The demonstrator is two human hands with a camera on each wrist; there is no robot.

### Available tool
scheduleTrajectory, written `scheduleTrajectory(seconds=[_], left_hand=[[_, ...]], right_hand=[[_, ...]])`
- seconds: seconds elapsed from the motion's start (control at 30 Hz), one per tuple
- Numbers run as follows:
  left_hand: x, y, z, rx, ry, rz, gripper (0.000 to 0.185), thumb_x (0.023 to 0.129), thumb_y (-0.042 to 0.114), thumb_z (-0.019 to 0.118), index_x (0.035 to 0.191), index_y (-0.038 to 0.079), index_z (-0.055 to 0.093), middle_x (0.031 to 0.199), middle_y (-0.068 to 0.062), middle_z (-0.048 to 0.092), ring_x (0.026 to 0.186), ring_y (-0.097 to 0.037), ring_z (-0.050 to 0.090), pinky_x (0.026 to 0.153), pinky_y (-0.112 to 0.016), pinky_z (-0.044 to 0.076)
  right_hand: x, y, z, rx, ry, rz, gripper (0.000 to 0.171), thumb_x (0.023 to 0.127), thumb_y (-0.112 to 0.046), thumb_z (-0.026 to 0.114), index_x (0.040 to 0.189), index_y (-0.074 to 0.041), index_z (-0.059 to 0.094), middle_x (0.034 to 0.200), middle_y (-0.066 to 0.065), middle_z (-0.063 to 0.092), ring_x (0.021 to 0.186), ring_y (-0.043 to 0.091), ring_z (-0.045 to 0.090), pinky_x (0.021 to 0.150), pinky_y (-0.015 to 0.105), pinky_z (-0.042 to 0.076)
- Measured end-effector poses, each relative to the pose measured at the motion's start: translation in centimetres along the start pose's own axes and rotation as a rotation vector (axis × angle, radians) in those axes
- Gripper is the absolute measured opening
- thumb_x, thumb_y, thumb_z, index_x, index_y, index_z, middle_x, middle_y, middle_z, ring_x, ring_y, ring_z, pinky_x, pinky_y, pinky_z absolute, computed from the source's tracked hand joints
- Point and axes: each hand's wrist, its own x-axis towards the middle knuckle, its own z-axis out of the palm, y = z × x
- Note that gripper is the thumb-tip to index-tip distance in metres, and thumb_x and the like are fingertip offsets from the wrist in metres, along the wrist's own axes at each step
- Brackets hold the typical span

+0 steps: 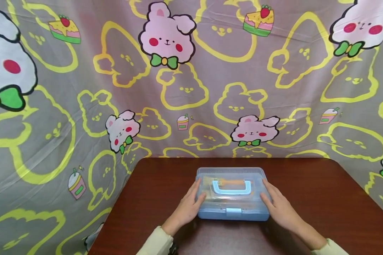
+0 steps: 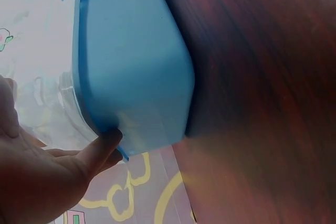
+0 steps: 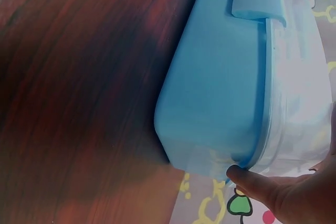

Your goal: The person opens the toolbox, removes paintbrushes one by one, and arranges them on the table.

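Observation:
A plastic storage box (image 1: pixel 210 215) with a light-blue base and a clear lid lies on the table in the head view. A blue handle (image 1: pixel 232 192) lies folded on the lid, and a blue latch (image 1: pixel 234 212) covers the front seam. Blurred orange and yellowish contents show through the lid. My left hand (image 1: pixel 188 207) holds the left end, thumb over the lid and fingers along the side. At the other end my right hand (image 1: pixel 282 210) grips likewise. Both wrist views show fingertips under the base's rim; the fingers are partly hidden.
The dark reddish-brown wooden table (image 1: pixel 146 198) extends around the box on all sides. Behind it and to the left hangs a grey curtain (image 1: pixel 207 85) printed with cartoon rabbits, cakes and drinks.

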Motion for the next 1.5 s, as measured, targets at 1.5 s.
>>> scheduleTrajectory(seconds=[1.5], left_hand=[[-2.3, 0.5, -0.3, 0.028, 0.009, 0.003, 0.065, 0.100, 0.048, 0.038, 0.152, 0.013, 0.021, 0.152, -0.017, 0.025, 0.131, -0.035, 0.035, 0.099, -0.055, 0.034]], right_hand=[[-1.6, -1.3, 0.2, -0.016, -0.003, 0.001, 0.061, 0.101, -0.035, 0.044, 0.148, -0.001, 0.027, 0.143, 0.026, 0.033, 0.128, 0.045, 0.033, 0.094, 0.063, 0.031]])
